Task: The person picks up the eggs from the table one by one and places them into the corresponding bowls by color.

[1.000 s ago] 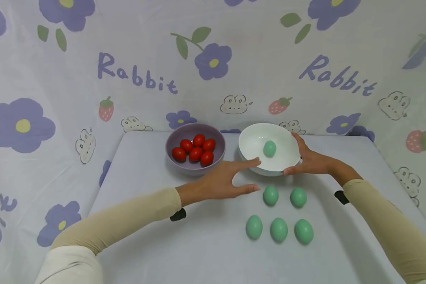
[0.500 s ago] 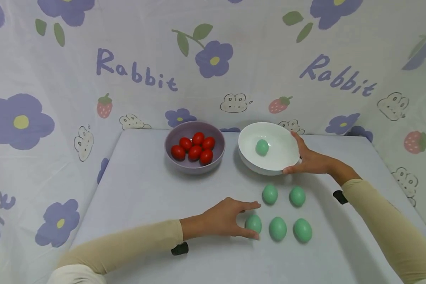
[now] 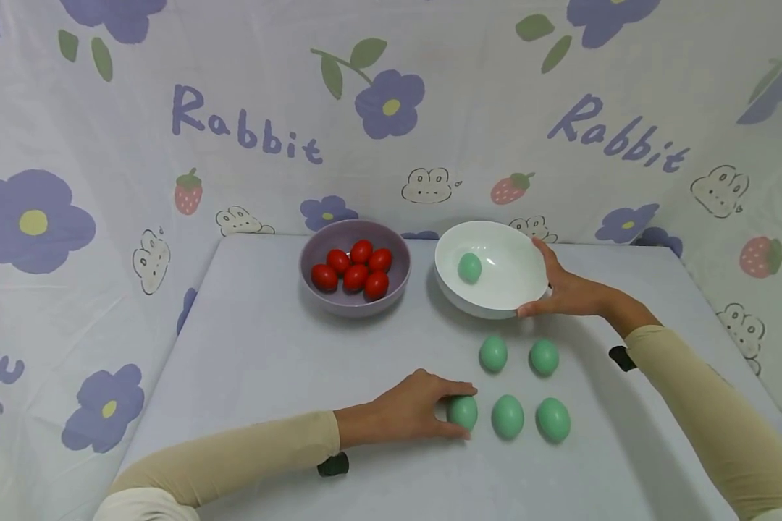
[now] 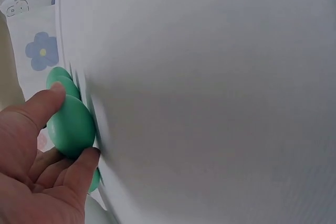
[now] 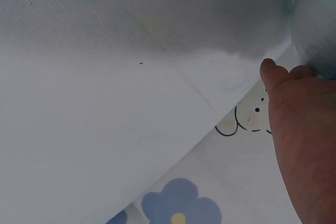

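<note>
Your left hand [image 3: 413,409] pinches the nearest-left green egg [image 3: 463,414] on the table [image 3: 261,347], thumb on its near side and fingertips on its far side. The egg lies on its side, its long axis running near to far; you cannot tell which end is the blunter. Just to its right, two more green eggs [image 3: 508,417] lie in the same row, with another two [image 3: 493,354] beyond them, all pointing roughly near to far.

Your right hand [image 3: 570,293] grips the right side of the white bowl [image 3: 511,286], as it did a second ago. Half a second ago your left hand was spread wider around its egg; its thumb and fingers have since drawn in. Inside the white bowl, the single green egg [image 3: 470,268] has rolled left. The mauve bowl [image 3: 352,307] at far centre holds six red eggs [image 3: 355,278], unchanged.
</note>
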A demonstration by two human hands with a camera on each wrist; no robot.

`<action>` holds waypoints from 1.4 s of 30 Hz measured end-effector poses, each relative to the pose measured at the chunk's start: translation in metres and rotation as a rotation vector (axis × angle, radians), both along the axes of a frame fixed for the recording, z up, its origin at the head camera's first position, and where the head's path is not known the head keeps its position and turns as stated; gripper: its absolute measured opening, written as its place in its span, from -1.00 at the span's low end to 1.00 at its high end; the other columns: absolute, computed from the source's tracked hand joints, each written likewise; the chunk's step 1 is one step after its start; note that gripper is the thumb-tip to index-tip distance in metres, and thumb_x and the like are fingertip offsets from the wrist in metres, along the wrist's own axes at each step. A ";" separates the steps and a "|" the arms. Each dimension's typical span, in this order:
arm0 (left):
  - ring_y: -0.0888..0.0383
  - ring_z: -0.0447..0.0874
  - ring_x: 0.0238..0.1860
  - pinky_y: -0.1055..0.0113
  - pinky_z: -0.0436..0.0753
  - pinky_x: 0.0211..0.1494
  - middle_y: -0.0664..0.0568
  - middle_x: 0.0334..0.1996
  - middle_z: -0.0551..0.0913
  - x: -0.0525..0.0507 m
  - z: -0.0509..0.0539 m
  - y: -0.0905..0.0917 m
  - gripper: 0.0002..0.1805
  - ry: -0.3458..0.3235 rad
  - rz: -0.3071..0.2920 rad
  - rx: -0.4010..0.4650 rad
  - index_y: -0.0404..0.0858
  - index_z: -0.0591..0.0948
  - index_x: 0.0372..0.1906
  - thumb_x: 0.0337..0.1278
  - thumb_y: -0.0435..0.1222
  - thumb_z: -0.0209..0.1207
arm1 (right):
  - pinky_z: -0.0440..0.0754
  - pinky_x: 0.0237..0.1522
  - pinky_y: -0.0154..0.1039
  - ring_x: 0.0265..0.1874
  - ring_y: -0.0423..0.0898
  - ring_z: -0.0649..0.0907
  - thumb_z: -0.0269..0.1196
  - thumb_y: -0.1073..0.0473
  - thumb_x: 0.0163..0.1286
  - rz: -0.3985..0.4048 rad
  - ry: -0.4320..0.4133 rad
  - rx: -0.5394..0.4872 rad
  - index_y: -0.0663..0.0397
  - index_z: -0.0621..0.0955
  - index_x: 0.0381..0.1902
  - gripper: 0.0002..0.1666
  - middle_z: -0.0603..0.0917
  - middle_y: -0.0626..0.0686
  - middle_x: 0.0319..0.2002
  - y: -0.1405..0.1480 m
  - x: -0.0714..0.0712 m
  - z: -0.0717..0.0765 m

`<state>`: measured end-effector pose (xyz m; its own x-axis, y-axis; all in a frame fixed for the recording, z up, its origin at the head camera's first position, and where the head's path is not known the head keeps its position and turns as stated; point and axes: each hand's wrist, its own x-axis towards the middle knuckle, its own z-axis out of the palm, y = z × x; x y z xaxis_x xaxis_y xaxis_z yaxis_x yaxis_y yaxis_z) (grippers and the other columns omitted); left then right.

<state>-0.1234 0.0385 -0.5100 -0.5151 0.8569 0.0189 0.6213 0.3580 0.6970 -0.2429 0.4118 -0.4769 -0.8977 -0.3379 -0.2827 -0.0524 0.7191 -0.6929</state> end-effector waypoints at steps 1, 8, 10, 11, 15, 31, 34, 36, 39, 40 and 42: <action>0.48 0.63 0.15 0.59 0.53 0.24 0.21 0.21 0.73 -0.001 0.000 0.001 -0.33 -0.004 -0.004 0.003 -0.12 0.65 0.39 0.20 -0.03 0.53 | 0.17 0.47 0.52 0.59 0.50 0.03 0.58 -0.05 0.23 -0.001 0.000 0.003 -0.23 -0.60 0.63 0.71 -0.40 0.35 0.67 0.001 0.000 0.001; 0.54 0.62 0.11 0.56 0.57 0.24 0.25 0.14 0.75 -0.005 0.011 0.008 -0.33 -0.007 -0.042 0.061 -0.13 0.65 0.38 0.20 -0.02 0.52 | 0.15 0.48 0.51 0.59 0.50 0.03 0.58 -0.05 0.23 -0.011 0.004 0.006 -0.20 -0.60 0.63 0.71 -0.37 0.36 0.67 0.006 0.004 0.005; 0.54 0.62 0.14 0.54 0.57 0.27 0.25 0.15 0.75 -0.010 0.020 0.011 -0.33 -0.010 -0.049 0.100 -0.12 0.63 0.39 0.21 -0.02 0.52 | 0.15 0.48 0.52 0.59 0.50 0.03 0.58 -0.04 0.22 -0.009 0.009 0.002 -0.20 -0.60 0.63 0.71 -0.37 0.36 0.67 0.008 0.004 0.006; 0.54 0.61 0.16 0.52 0.57 0.28 0.25 0.16 0.74 -0.014 0.026 0.013 -0.32 -0.017 -0.050 0.119 -0.12 0.63 0.40 0.21 -0.03 0.52 | 0.14 0.47 0.52 0.59 0.50 0.03 0.58 -0.04 0.22 -0.009 0.010 0.003 -0.20 -0.60 0.63 0.71 -0.37 0.37 0.67 0.009 0.004 0.007; 0.50 0.61 0.20 0.47 0.58 0.31 0.24 0.22 0.71 -0.033 0.055 0.020 -0.31 -0.043 -0.034 0.188 -0.09 0.59 0.44 0.23 -0.07 0.51 | 0.14 0.46 0.54 0.59 0.52 0.02 0.58 -0.05 0.23 -0.012 0.003 0.011 -0.19 -0.60 0.64 0.71 -0.38 0.39 0.66 0.013 0.006 0.009; 0.17 0.65 0.25 0.46 0.56 0.34 0.00 0.34 0.66 -0.143 0.134 0.076 -0.24 0.219 0.195 0.098 -0.24 0.50 0.51 0.29 -0.13 0.48 | 0.12 0.51 0.48 0.61 0.44 0.02 0.55 -0.12 0.26 -0.021 -0.025 0.010 -0.20 -0.59 0.64 0.68 -0.36 0.34 0.67 0.021 0.008 0.009; 0.14 0.63 0.27 0.40 0.56 0.37 -0.01 0.35 0.65 -0.158 0.127 0.085 -0.24 0.221 0.218 -0.001 -0.26 0.48 0.52 0.31 -0.13 0.47 | 0.12 0.52 0.46 0.61 0.44 0.03 0.55 -0.14 0.26 -0.025 -0.033 0.016 -0.21 -0.58 0.64 0.67 -0.35 0.34 0.67 0.016 0.006 0.009; 0.10 0.60 0.27 0.35 0.56 0.37 -0.02 0.35 0.65 -0.167 0.118 0.091 -0.25 0.232 0.232 -0.069 -0.27 0.49 0.51 0.31 -0.12 0.46 | 0.13 0.52 0.45 0.61 0.45 0.05 0.55 -0.15 0.26 -0.028 -0.039 0.017 -0.23 -0.58 0.64 0.67 -0.35 0.34 0.68 0.012 0.005 0.009; 0.06 0.56 0.32 0.28 0.55 0.40 -0.05 0.37 0.62 -0.180 0.103 0.098 -0.27 0.242 0.253 -0.167 -0.27 0.50 0.50 0.31 -0.14 0.46 | 0.14 0.52 0.44 0.61 0.45 0.07 0.56 -0.15 0.25 -0.031 -0.040 0.018 -0.26 -0.58 0.64 0.68 -0.34 0.34 0.68 0.007 0.003 0.007; 0.04 0.57 0.33 0.26 0.55 0.40 -0.06 0.37 0.62 -0.183 0.099 0.100 -0.28 0.248 0.261 -0.191 -0.28 0.51 0.49 0.31 -0.15 0.46 | 0.14 0.52 0.44 0.61 0.45 0.07 0.57 -0.16 0.24 -0.030 -0.038 0.020 -0.25 -0.57 0.65 0.68 -0.33 0.34 0.68 0.006 0.002 0.007; 0.03 0.57 0.29 0.24 0.58 0.36 -0.08 0.34 0.62 -0.188 0.092 0.102 -0.30 0.257 0.279 -0.241 -0.28 0.53 0.47 0.30 -0.19 0.47 | 0.14 0.53 0.44 0.61 0.45 0.08 0.57 -0.18 0.23 -0.030 -0.037 0.027 -0.25 -0.57 0.65 0.69 -0.32 0.34 0.68 0.003 0.000 0.007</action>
<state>-0.3119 0.1402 -0.4181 -0.7318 0.6815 -0.0067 0.6200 0.6697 0.4088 -0.2428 0.4150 -0.4698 -0.8960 -0.3027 -0.3247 -0.0052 0.7386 -0.6741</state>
